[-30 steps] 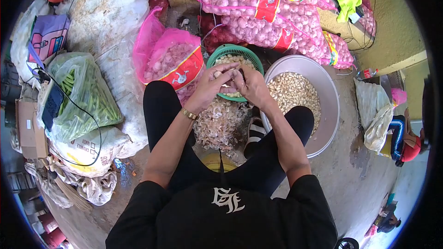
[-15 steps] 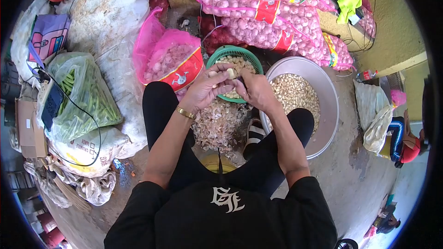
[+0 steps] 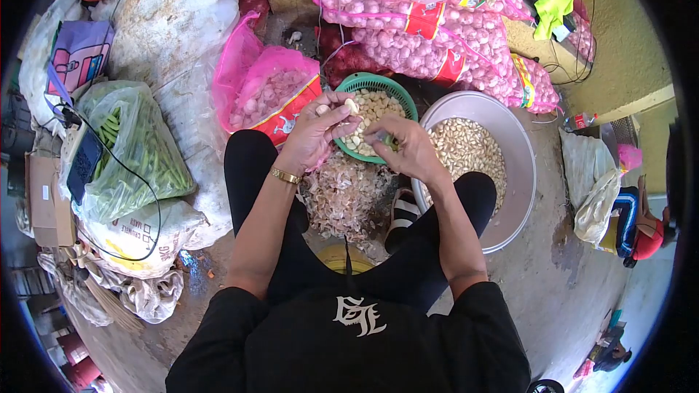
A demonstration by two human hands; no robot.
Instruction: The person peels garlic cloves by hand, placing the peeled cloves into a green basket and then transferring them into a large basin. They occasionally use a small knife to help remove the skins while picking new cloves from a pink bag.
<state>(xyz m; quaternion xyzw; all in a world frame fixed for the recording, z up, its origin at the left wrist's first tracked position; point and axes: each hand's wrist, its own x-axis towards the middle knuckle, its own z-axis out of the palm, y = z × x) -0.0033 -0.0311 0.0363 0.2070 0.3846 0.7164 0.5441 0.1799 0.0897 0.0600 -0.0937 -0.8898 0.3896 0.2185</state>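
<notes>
My left hand [image 3: 314, 131] is closed on a pale garlic clove [image 3: 352, 106], pinched at the fingertips. Another clove [image 3: 322, 110] shows between its fingers. My right hand [image 3: 409, 147] is curled just to the right, over the rim of the green basket [image 3: 413, 98]; a small yellow-green bit shows under its fingers, too hidden to name. Peeled garlic cloves [image 3: 382, 105] lie inside this basket. Below the hands, a heap of dry garlic skins [image 3: 341, 200] covers the floor between my legs. Right of my right hand, a wide pale tub [image 3: 520, 175] holds many unpeeled cloves [image 3: 466, 147].
An opened pink mesh bag of garlic [image 3: 262, 94] stands at left, near full pink garlic sacks [image 3: 437, 44] stacked behind. Farther left are a plastic bag of green pods [image 3: 138, 153], a phone [image 3: 87, 164] with a cable, and a large white sack [image 3: 171, 22].
My hands have come apart: the right has drawn down and away from the clove, while the left has shifted slightly left and keeps the clove at its fingertips.
</notes>
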